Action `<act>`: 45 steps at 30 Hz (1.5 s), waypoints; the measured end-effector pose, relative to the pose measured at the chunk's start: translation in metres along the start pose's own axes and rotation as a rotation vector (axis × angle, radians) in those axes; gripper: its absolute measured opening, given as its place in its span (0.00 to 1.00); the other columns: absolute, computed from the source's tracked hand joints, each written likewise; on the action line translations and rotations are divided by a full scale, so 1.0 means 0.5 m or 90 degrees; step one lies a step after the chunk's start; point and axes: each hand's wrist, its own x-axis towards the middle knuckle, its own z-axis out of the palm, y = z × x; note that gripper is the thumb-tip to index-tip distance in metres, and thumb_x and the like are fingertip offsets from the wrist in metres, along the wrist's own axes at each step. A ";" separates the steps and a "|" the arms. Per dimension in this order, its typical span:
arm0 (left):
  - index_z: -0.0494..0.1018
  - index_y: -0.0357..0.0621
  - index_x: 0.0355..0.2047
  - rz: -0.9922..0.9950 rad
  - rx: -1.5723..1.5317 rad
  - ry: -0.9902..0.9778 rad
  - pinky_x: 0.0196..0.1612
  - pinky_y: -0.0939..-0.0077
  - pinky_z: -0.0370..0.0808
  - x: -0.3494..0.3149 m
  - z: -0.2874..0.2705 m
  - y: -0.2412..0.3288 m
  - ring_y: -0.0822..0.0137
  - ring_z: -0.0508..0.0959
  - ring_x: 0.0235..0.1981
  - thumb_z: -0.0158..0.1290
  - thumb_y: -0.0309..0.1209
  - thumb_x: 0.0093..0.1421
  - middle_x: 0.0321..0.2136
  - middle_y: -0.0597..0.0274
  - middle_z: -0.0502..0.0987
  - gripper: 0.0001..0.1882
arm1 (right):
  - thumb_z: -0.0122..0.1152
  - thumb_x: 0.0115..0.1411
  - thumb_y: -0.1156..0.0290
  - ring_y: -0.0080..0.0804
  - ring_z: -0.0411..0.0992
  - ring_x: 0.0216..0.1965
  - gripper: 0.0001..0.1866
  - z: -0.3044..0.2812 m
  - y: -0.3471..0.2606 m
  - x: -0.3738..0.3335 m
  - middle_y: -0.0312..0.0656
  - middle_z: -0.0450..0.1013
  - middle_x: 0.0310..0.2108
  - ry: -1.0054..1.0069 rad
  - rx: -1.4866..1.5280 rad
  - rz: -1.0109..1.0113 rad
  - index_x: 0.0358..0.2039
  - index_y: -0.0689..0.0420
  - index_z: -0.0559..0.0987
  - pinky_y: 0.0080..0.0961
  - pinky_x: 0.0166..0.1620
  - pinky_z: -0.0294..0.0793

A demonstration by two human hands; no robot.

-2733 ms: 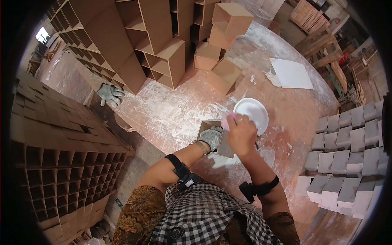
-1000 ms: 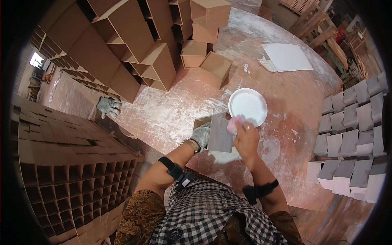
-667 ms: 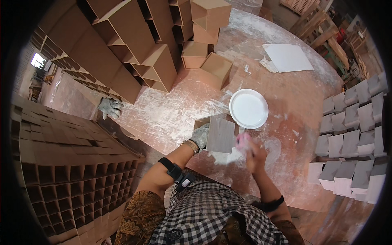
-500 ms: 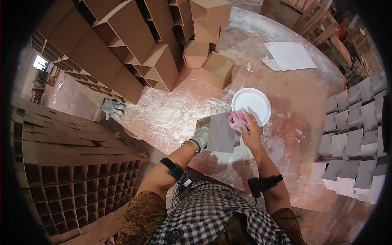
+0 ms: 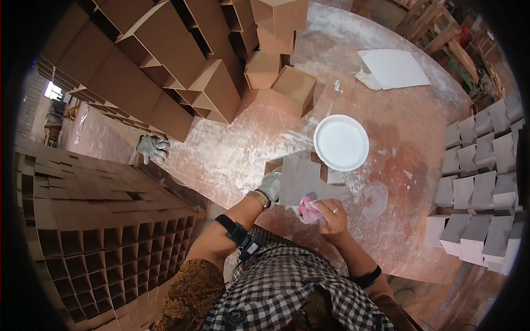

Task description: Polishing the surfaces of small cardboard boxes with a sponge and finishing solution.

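Note:
My left hand [image 5: 270,185], in a grey work glove, reaches into the open end of a small box [image 5: 298,179] and holds it; its fingertips are hidden inside. The box's upper face is coated grey. My bare right hand [image 5: 333,219] is closed on a crumpled pink cloth [image 5: 308,211] at the near right corner of that face. Beyond the box, to its right, sits a round white dish [image 5: 364,144] with a whitish inside.
Brown open boxes [image 5: 215,91] are stacked at the far left. Near left stands a block of small brown boxes [image 5: 110,259]. Grey-and-white boxes [image 5: 475,193] are piled on the right. A white sheet [image 5: 395,69] and a loose grey glove [image 5: 153,148] lie on the dusty reddish table [image 5: 397,231].
My right hand has brought the pink cloth from beside the dish toward me, to the near end of the box. The left hand stays in the box, nearly still.

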 end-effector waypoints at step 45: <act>0.67 0.42 0.50 0.005 -0.316 0.015 0.54 0.70 0.65 -0.003 0.114 -0.063 0.59 0.69 0.50 0.41 0.38 0.62 0.52 0.55 0.68 0.19 | 0.52 0.46 0.83 0.43 0.74 0.36 0.21 0.038 -0.064 0.060 0.46 0.75 0.36 0.050 0.094 -0.008 0.43 0.58 0.76 0.33 0.41 0.72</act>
